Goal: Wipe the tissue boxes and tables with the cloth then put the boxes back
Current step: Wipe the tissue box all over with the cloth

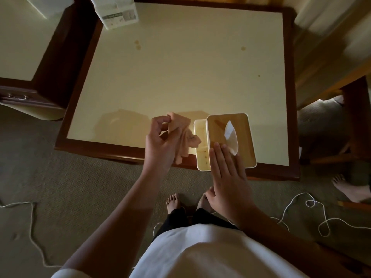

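Now, the tissue box sits at about 5 o'clock on the tabletop, at its near edge. The right hand lies flat on the lid with straight fingers. The left hand pinches the bunched cloth just beside the box, at its 9 o'clock. I think it is best to hold the box steady, wipe the lid and sides, and avoid the loose tissue.

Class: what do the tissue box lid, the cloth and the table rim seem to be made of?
The tissue box lid: probably wood or bamboo, tan with faint grain. The cloth: soft fabric, crumpled and drooping. The table rim: dark wood, likely varnished, faintly shiny.
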